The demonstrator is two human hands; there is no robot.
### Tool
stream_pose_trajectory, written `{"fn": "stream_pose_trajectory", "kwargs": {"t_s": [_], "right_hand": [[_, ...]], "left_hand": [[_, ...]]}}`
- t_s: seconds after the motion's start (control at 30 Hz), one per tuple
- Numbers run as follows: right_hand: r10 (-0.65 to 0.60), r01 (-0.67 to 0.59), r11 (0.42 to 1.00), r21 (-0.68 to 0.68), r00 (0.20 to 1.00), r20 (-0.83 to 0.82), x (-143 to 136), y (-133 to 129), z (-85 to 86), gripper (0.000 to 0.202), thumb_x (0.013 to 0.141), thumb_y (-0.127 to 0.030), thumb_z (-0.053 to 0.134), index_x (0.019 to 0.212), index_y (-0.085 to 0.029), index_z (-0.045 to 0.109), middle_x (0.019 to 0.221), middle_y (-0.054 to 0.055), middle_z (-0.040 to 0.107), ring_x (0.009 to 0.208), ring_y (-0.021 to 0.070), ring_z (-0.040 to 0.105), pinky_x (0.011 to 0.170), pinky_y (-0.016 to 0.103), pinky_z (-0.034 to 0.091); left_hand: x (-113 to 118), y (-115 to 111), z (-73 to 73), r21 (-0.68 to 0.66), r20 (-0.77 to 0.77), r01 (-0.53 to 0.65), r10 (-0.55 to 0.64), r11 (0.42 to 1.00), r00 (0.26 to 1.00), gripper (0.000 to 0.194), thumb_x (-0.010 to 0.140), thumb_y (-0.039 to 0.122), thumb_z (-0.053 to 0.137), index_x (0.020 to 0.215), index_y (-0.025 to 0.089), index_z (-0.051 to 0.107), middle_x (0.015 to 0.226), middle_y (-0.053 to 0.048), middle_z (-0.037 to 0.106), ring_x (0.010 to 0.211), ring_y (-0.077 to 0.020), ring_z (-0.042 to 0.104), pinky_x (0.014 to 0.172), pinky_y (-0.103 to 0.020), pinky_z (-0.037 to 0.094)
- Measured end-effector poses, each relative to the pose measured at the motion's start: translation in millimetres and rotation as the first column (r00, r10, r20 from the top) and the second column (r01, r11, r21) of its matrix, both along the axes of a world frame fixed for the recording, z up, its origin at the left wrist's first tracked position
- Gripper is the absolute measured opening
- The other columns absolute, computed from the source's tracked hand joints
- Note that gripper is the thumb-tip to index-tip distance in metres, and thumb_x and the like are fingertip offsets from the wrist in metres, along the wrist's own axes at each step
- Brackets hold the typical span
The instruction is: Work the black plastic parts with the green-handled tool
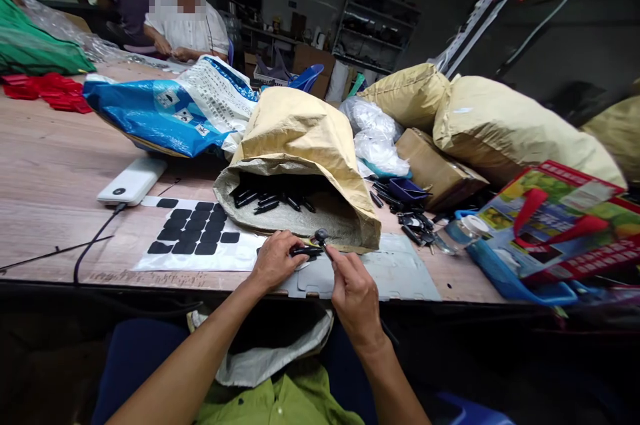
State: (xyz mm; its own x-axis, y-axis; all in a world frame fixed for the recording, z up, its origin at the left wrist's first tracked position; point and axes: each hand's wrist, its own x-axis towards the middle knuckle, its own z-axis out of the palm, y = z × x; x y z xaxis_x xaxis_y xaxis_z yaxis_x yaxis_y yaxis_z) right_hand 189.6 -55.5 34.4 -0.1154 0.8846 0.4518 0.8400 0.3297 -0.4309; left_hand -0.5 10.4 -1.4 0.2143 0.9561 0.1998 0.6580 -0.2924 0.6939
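My right hand (354,285) is closed in a pinch on a thin dark stick with a round, shiny grey end (321,236); its exact kind does not show. Beside it, my left hand (275,262) has its fingers closed on slim black pieces (306,251) low over a grey board (385,272). Just beyond both hands gapes a tan paper sack (300,125), lying on its side with several slim black pieces (267,202) in its mouth. On the left lies a white sheet of black rounded-square stickers (193,232).
A white power bank (133,182) with a cable lies left, below a blue-and-white bag (170,105). At right are loose black parts (415,222), a clear jar (463,233) and a blue basket (515,282) holding a colourful bag. An open sack (265,365) hangs at my lap. People sit opposite.
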Motion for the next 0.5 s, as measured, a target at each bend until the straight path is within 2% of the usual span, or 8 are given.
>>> {"fn": "stream_pose_trajectory", "kwargs": {"t_s": [0.13, 0.23, 0.37, 0.5], "right_hand": [[0.059, -0.059, 0.997, -0.051, 0.998, 0.011, -8, -3, -1.7, 0.047, 0.098, -0.012, 0.038, 0.137, -0.026, 0.061, 0.097, 0.007, 0.065, 0.091, 0.0176, 0.063, 0.085, 0.026, 0.051], [0.058, -0.057, 0.996, -0.075, 0.998, 0.010, -9, 0, -2.5, 0.043, 0.099, -0.014, 0.040, 0.133, -0.026, 0.063, 0.097, 0.006, 0.066, 0.092, 0.0172, 0.063, 0.085, 0.025, 0.050], [-0.055, 0.055, 0.998, 0.008, 0.998, 0.013, -1, 22, 0.3, 0.039, 0.101, -0.020, 0.042, 0.132, -0.025, 0.064, 0.102, 0.006, 0.067, 0.098, 0.0179, 0.063, 0.087, 0.025, 0.048], [-0.226, 0.224, 0.974, 0.026, 0.962, 0.151, 11, 57, -5.2, 0.037, 0.097, -0.018, 0.047, 0.125, -0.027, 0.070, 0.102, 0.006, 0.068, 0.098, 0.0198, 0.062, 0.088, 0.027, 0.046]], "left_hand": [[0, 0, 0.8, 0.000, -0.017, -0.007, 0.007, 1.000, 1.000, 0.013, 0.081, 0.031, 0.075, 0.089, 0.021, 0.072, 0.091, -0.003, 0.066, 0.091, -0.0208, 0.056, 0.076, -0.031, 0.039], [0, 0, 1.2, -0.001, -0.016, -0.009, 0.009, 1.000, 1.000, 0.014, 0.081, 0.032, 0.075, 0.090, 0.022, 0.072, 0.089, -0.002, 0.065, 0.090, -0.0208, 0.056, 0.076, -0.032, 0.039], [0, 1, 1.1, 0.001, -0.004, -0.002, 0.002, 1.000, 1.000, 0.015, 0.081, 0.030, 0.074, 0.092, 0.021, 0.072, 0.088, -0.002, 0.066, 0.088, -0.0200, 0.056, 0.078, -0.032, 0.040], [0, 1, 0.4, 0.006, -0.013, -0.003, 0.003, 1.000, 1.000, 0.014, 0.080, 0.029, 0.074, 0.091, 0.021, 0.072, 0.085, -0.001, 0.065, 0.087, -0.0197, 0.056, 0.078, -0.032, 0.041]]}}
